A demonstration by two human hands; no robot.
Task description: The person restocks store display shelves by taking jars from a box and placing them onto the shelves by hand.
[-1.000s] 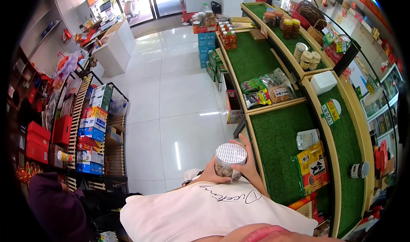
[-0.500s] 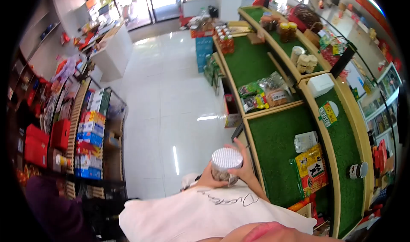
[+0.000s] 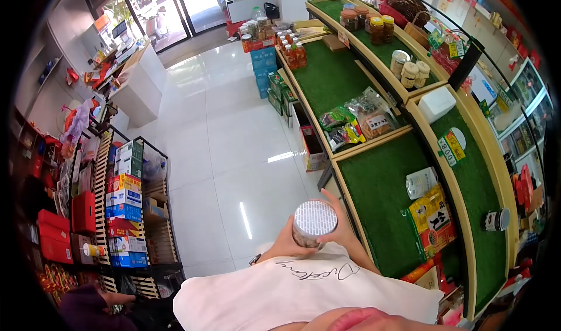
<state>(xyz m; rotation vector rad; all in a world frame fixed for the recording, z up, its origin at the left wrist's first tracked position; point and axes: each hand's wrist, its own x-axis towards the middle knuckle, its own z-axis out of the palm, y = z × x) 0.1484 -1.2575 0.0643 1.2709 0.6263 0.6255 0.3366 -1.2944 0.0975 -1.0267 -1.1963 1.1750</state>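
A clear jar with a silver patterned lid (image 3: 315,219) is held close in front of my white shirt (image 3: 304,293). Its lid faces up toward me, and the contents are mostly hidden beneath it. My left hand (image 3: 287,241) wraps round the jar's left side, with a dark watch (image 3: 255,259) on that wrist. On the other side, my right hand (image 3: 343,230) grips the jar too, its index finger raised off the lid's edge. Right of my hands, the green shelf (image 3: 374,208) carries a clear plastic container (image 3: 421,182) and a yellow food packet (image 3: 432,221).
A small dark jar (image 3: 497,220) and a price sign (image 3: 452,147) sit on the upper ledge. Bagged snacks (image 3: 368,120) lie farther along. Stacked boxes (image 3: 125,214) fill a rack at left. Another person's purple sleeve (image 3: 82,307) shows at lower left. White tiled floor (image 3: 216,126) stretches ahead.
The jar has tipped so its lid shows more fully and its side less. My view has shifted slightly. The other person's hand now shows at lower left.
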